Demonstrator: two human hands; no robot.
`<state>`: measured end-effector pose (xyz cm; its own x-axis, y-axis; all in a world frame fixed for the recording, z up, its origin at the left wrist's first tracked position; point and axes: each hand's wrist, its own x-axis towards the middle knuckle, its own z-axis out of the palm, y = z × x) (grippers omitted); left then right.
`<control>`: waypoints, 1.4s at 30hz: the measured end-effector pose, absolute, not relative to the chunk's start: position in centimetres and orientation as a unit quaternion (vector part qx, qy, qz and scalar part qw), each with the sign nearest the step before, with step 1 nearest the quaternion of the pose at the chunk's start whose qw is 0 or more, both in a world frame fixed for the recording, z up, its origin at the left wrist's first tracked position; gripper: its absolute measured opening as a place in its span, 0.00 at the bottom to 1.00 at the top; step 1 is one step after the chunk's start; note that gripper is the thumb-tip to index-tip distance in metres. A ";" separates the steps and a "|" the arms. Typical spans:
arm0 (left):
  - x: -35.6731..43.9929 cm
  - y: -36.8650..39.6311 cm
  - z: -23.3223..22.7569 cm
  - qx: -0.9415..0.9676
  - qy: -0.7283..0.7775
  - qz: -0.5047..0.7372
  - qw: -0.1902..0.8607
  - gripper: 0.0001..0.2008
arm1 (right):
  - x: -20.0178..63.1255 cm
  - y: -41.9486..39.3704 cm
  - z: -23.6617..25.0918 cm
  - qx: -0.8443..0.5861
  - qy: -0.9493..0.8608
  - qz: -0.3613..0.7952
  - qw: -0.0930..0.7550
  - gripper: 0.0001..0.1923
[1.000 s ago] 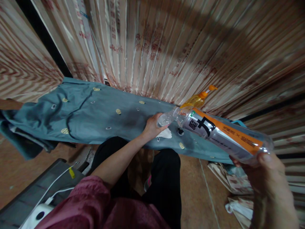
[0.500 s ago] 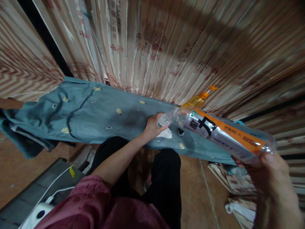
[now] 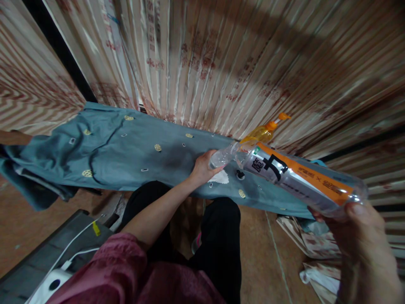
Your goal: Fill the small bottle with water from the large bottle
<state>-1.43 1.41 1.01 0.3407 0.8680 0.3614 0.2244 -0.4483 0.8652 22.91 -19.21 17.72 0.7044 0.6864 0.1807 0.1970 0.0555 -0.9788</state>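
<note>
My right hand grips the base of a large clear plastic bottle with a silver and orange label. The bottle tilts, its neck pointing left and slightly upward in the picture. My left hand is closed around a small clear bottle, whose narrow end meets or overlaps the neck of the large one; whether they touch I cannot tell. Any liquid passing between them is too blurred to make out. Behind the necks stands a yellow pump bottle with an orange pump head. A white paper piece lies below my left hand.
A grey-green cloth with pineapple prints covers the long narrow surface before me. Pleated patterned curtains hang behind it. At lower left, a dark table bears a white power strip with cables. Folded fabric lies at lower right.
</note>
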 end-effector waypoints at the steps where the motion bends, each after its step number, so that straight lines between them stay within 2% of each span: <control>1: -1.4 1.4 1.0 0.730 0.374 0.436 0.369 0.27 | 22.9 -19.2 17.7 -0.660 -0.336 0.186 0.645 0.41; 8: -1.4 1.5 0.8 0.732 0.366 0.444 0.364 0.27 | 22.9 -19.1 17.6 -0.653 -0.357 0.185 0.642 0.40; 17: -1.4 1.5 0.8 0.733 0.369 0.441 0.364 0.27 | 22.8 -19.0 17.9 -0.665 -0.340 0.174 0.642 0.43; 23: -1.4 1.5 0.7 0.731 0.372 0.438 0.368 0.28 | 22.7 -19.2 17.9 -0.657 -0.370 0.174 0.634 0.40; 42: -1.4 1.4 1.1 0.733 0.380 0.429 0.366 0.27 | 22.5 -19.1 18.0 -0.666 -0.361 0.160 0.633 0.39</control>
<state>-1.41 1.44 1.06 0.3429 0.8713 0.3510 0.2442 -0.4435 0.8624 22.53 -19.09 17.97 0.6881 0.6834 0.2439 0.2775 0.0628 -0.9587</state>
